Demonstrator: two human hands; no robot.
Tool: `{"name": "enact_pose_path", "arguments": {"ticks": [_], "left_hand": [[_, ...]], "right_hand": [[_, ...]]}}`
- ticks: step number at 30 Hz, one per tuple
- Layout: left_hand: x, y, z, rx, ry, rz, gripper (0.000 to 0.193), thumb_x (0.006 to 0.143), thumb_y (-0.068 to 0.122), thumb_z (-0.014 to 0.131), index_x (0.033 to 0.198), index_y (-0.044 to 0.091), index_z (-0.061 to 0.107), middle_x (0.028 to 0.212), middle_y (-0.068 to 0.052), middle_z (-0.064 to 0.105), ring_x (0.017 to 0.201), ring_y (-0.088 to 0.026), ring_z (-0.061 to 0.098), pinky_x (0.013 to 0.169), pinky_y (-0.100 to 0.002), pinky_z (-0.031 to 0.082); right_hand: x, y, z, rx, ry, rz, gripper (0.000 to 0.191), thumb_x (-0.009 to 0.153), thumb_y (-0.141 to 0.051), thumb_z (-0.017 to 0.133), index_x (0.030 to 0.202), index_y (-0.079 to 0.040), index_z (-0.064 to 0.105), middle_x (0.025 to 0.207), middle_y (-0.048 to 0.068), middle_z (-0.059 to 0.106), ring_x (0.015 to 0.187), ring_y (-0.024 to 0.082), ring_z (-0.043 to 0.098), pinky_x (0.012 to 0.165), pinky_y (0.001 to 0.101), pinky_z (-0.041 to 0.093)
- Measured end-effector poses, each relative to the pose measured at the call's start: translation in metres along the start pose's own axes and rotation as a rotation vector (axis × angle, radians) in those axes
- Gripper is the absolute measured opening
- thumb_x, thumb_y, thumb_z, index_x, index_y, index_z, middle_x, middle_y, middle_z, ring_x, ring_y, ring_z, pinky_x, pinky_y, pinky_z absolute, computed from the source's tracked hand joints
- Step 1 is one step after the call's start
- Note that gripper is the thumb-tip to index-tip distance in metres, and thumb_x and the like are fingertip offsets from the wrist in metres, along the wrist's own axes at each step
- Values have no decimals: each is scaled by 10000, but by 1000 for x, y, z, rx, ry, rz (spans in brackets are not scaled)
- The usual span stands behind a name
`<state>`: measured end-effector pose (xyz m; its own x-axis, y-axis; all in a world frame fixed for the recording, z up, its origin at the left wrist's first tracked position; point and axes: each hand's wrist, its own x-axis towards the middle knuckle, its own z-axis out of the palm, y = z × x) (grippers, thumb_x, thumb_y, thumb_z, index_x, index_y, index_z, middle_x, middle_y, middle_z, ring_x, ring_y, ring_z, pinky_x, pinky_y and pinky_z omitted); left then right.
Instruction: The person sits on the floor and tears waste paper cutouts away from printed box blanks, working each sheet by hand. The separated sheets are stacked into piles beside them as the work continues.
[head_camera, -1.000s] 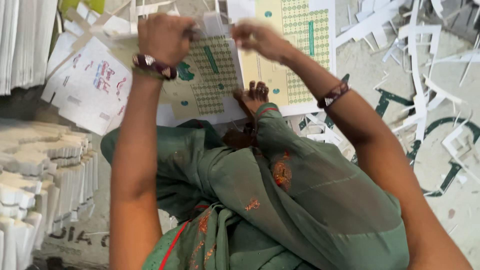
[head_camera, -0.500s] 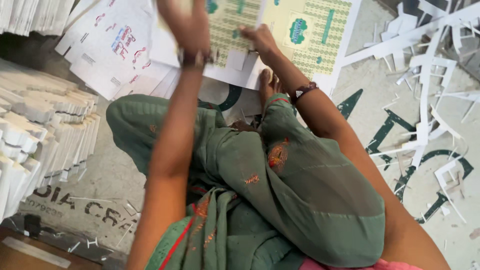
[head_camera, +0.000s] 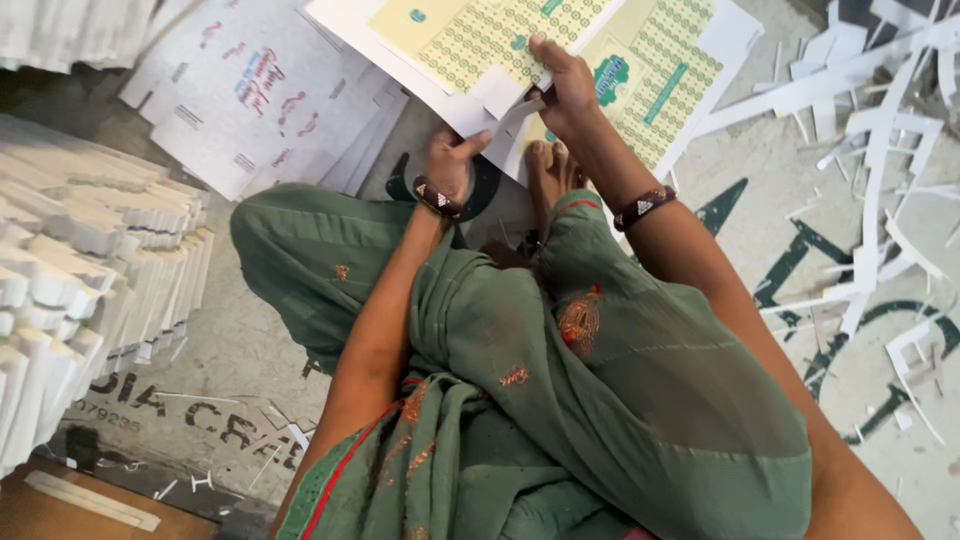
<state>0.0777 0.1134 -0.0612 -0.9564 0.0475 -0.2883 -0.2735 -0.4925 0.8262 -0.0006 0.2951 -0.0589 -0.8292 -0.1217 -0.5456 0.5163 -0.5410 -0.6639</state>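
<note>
Right hand (head_camera: 566, 92): fingers laid on the upper printed sheet (head_camera: 500, 40), thumb and fingers closed on its white edge, so it pinches that sheet; a dark beaded bracelet (head_camera: 644, 207) sits on the wrist
Left hand (head_camera: 450, 165): curled, thumb pressed against the forefinger on a white paper tab (head_camera: 507, 118) at the sheet's lower edge; a matching bracelet on this wrist too
Printed sheet: yellow-green patterned card with a white border, lying on top of a second like sheet (head_camera: 665, 85) on the floor, just beyond the bare foot (head_camera: 548, 170)
Lap: green cloth (head_camera: 600, 400) with small orange motifs
Left side: stacks of white die-cut card (head_camera: 70, 270); flat white sheets (head_camera: 250, 90) with red and blue print behind them
Right side: white paper offcuts (head_camera: 860, 170) strewn over the floor
</note>
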Motion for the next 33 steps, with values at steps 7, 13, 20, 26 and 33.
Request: {"name": "enact_pose_path", "arguments": {"ticks": [7,13,20,26,33], "left_hand": [[-25,-8,-23,496,-201,183,381,803,-14,752,1182,1,709,1149,-71,748,1082,-182,688,932,-323,540],[-33,-18,-23,260,-125,-34,279,856,25,772,1129,-13,727,1048,-55,747,958,-155,687,849,-324,553],[-36,-27,-23,476,-135,97,289,856,50,749,1137,-8,722,1080,-64,746,1003,-152,695,881,-321,554],[-33,-35,-15,505,-93,183,284,878,45,735,1154,-16,715,1125,-104,744,1047,-193,688,935,-346,532],[-26,-31,-18,352,-92,24,219,895,53,708,1107,7,732,1056,-54,764,973,-185,704,873,-344,550]], "right_hand": [[-33,21,-31,-185,79,98,234,962,-222,684,1007,7,662,817,59,639,601,143,530,470,294,374],[-48,28,-37,-215,-63,105,269,995,-268,677,1045,-5,647,870,50,658,745,154,629,615,300,505],[-61,9,-20,-405,-121,38,233,936,-144,747,1030,55,672,892,107,702,723,174,663,608,298,530],[-57,5,-30,-256,-83,72,154,890,-72,707,992,40,678,861,101,695,690,167,659,531,294,465],[-36,23,-42,-39,-54,189,118,942,-80,696,961,30,660,841,76,627,691,150,542,585,286,410]]}}
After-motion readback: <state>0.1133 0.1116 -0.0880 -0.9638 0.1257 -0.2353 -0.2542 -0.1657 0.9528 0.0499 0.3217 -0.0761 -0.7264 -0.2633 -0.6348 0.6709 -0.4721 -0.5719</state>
